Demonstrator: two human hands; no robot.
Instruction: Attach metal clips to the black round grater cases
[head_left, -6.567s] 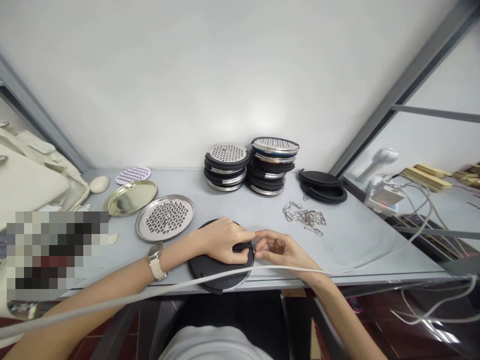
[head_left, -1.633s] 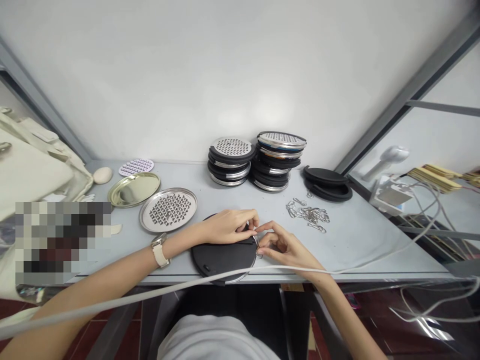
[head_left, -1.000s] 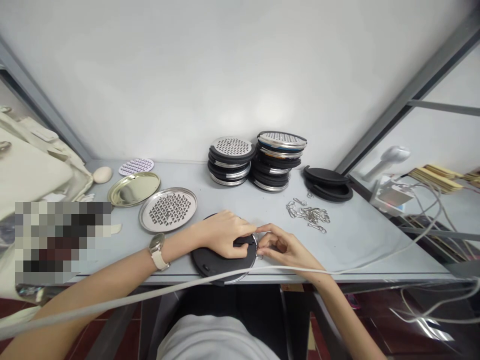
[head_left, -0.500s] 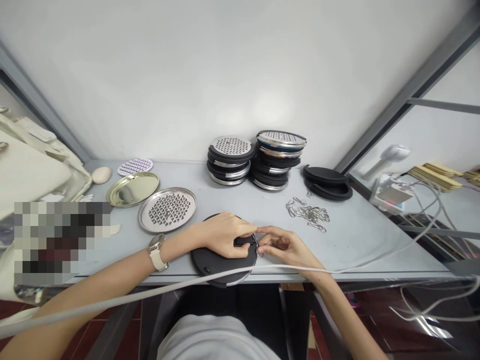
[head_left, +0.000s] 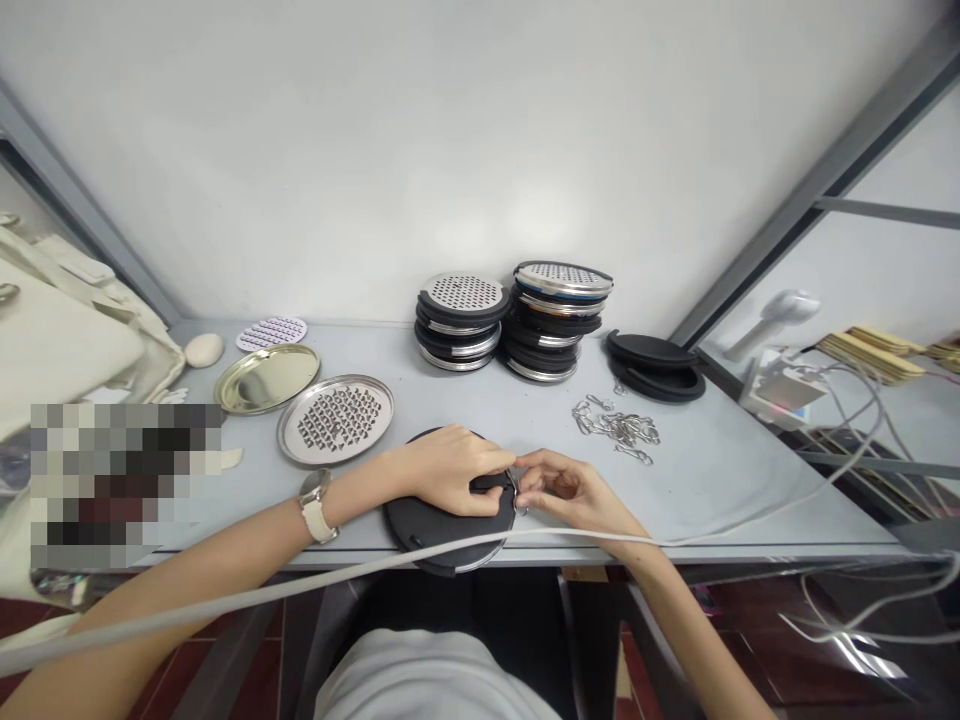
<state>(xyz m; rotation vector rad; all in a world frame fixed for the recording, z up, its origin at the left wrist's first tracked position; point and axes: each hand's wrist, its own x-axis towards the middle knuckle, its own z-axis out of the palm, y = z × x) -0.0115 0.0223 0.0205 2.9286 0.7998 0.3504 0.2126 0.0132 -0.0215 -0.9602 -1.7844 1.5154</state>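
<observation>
A black round disc [head_left: 439,530] lies at the table's front edge and overhangs it slightly. My left hand [head_left: 454,470] rests over its upper part, thumb and forefinger closed on it near the right rim. At that rim my right hand [head_left: 562,490] pinches a small metal snap hook [head_left: 515,482], which touches the disc's edge. The fingertips of both hands nearly meet there and hide part of the hook. A pile of similar snap hooks [head_left: 619,425] lies beyond my right hand. Left of the disc is a round metal grater plate [head_left: 337,420].
Two stacks of black-rimmed graters [head_left: 461,320] stand by the wall, with black round holders [head_left: 652,365] to their right. A gold-coloured plate [head_left: 266,380] and a purple perforated disc [head_left: 271,334] lie left. A white cable [head_left: 360,573] crosses in front of my forearms.
</observation>
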